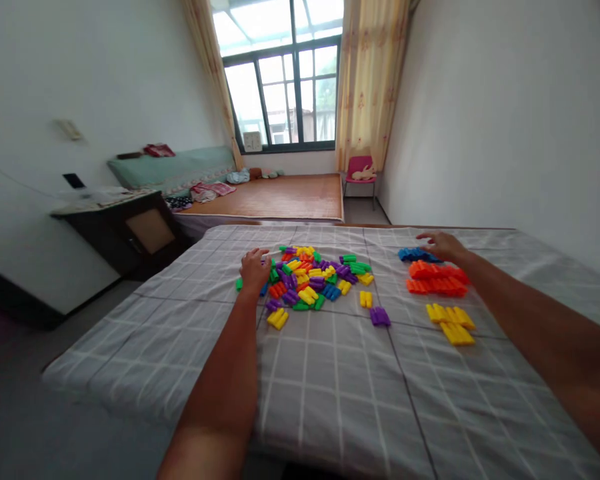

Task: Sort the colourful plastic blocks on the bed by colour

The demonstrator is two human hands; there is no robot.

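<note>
My left hand (255, 269) rests at the left edge of a mixed pile of small plastic pieces (305, 277), its fingers spread. The pieces look like joined tubes in green, purple, yellow, orange and blue. On the right, my right hand (444, 247) is over the end of a row of blue pieces (414, 255), fingers stretched out and apart. Nearer to me lie two rows of orange pieces (437, 287) and a group of yellow pieces (451, 323). Between pile and rows are a lone yellow piece (365, 299) and a purple piece (380, 316).
A grey checked cloth (330, 393) covers the surface under the pieces. Beyond it stand a bed with a brown mat (290, 193), a pink chair (360, 167) by the curtain, and a dark cabinet (130, 233) at the left. A white wall (505, 113) rises on the right.
</note>
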